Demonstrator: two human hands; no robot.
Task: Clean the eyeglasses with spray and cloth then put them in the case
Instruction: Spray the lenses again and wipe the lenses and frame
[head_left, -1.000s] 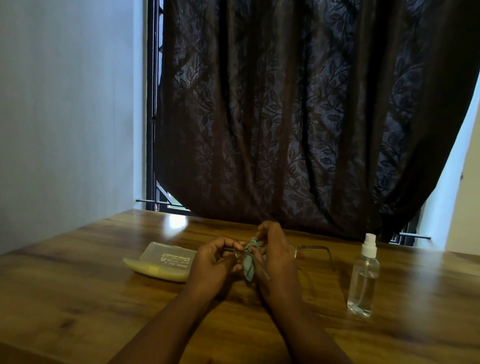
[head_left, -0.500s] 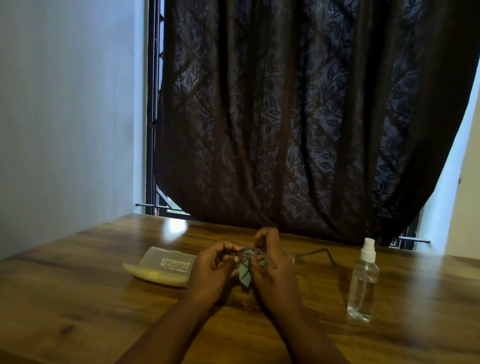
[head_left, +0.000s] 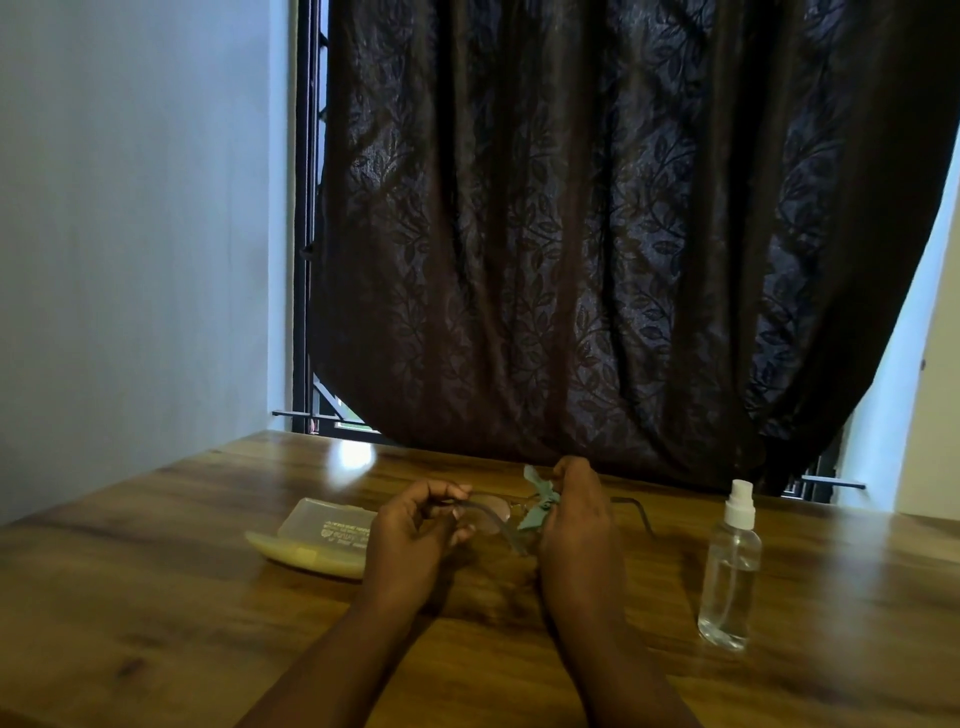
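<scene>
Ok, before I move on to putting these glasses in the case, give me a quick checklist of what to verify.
1. Glasses held securely: ok, left hand grips one side.
2. Cloth on a lens: ok, right hand pinches it there.
3. Lenses clean: cannot tell, too dim and blurred.
4. Temples folded: not ok, one arm sticks out to the right.
5. Case open and ready: cannot tell, partly behind the left hand.
6. Spray bottle out of the way: ok, upright on the table, apart from both hands.

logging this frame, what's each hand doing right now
Left hand: gripping the eyeglasses.
Right hand: pinching the cloth on the eyeglasses.
</scene>
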